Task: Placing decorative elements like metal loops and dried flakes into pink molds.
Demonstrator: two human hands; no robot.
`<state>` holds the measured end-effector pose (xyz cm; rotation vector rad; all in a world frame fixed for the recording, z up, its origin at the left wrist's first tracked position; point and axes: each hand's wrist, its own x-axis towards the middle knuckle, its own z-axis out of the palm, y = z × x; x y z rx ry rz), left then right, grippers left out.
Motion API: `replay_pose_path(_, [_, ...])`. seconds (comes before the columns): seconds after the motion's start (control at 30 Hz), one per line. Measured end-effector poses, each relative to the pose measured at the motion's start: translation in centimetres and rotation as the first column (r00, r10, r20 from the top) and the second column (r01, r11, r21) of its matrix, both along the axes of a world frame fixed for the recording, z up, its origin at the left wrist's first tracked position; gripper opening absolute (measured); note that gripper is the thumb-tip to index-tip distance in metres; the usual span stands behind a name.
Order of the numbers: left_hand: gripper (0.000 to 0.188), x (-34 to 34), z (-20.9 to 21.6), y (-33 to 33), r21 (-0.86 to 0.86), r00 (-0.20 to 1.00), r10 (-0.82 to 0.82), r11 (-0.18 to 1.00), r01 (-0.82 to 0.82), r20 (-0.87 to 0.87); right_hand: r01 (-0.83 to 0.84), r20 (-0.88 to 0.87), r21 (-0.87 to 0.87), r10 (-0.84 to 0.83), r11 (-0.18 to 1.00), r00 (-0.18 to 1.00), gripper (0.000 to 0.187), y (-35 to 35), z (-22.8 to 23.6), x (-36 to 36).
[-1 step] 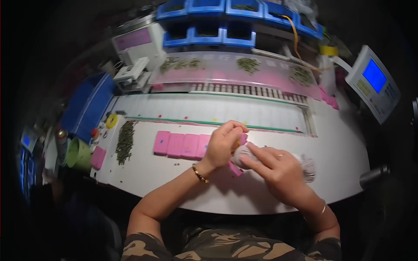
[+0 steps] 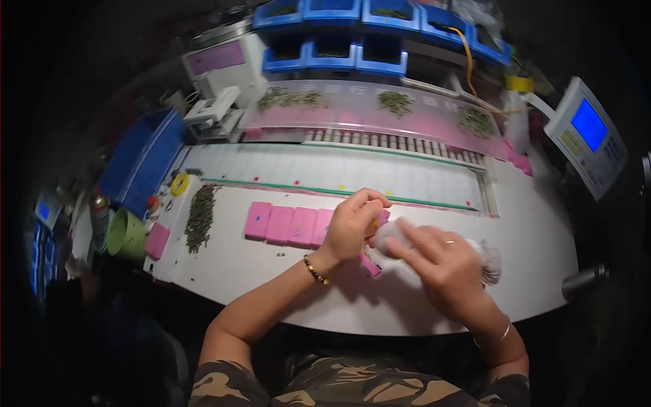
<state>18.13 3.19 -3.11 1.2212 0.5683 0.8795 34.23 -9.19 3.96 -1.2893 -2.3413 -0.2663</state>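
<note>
My left hand [image 2: 351,229] is closed, thumb against bent fingers, around a small pink piece [image 2: 384,216] with an orange-brown patch; its kind is mostly hidden. Held in my right hand [image 2: 444,268] is a rounded whitish cloth bundle [image 2: 391,239], its front end close to the pink piece. I cannot tell whether they touch. The bundle's bunched back end [image 2: 490,262] sticks out beyond my right hand. Below my left fingers a narrow pink strip [image 2: 370,265] shows. Left of that hand, a row of several pink blocks [image 2: 280,224] lies on the white table [image 2: 230,271].
A heap of small dark-green pieces [image 2: 199,220] lies at the left, near a pink block [image 2: 157,241] and green cup [image 2: 127,233]. Behind are a recessed white channel [image 2: 291,163] and clear cover [image 2: 352,115]. A blue-screened display [image 2: 588,129] stands right.
The whole view has shifted slightly rightward. My right hand and the cloth bundle have moved a little to the right, blurred by motion. My left hand keeps its grip.
</note>
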Motion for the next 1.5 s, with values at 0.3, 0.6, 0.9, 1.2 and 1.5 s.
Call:
replay_pose_path(0.3, [0.016,-1.1,1.4,0.0,0.233,0.994,0.113,0.966,-0.110,0.003,0.132,0.089,0.032,-0.135,0.991,0.987,0.046,-0.3,-1.3,-1.1])
replay_pose_path(0.6, [0.035,-2.2,2.3,1.7,-0.433,0.979,0.129,0.900,-0.049,0.158,0.398,0.094,-0.167,-0.387,0.902,0.917,0.051,-0.3,-3.7,3.6])
replay_pose_path(0.9, [0.022,-2.0,1.5,-3.0,0.226,0.991,-0.070,0.973,0.042,0.118,-0.366,-0.884,-0.464,-0.391,0.807,0.258,0.030,2.5,-3.5,-1.3])
replay_pose_path(1.2, [0.043,-12.9,4.9,7.6,0.682,0.542,0.601,0.728,-0.068,-0.587,-0.331,-0.908,-0.411,-0.347,0.850,0.237,0.019,1.9,-4.2,-0.7])
replay_pose_path(1.5, [0.045,-40.5,6.4,19.8,0.701,-0.712,0.491,0.713,-0.002,-0.501,-0.217,-0.884,-0.434,-0.367,0.874,0.290,0.019,0.7,-4.4,0.7])
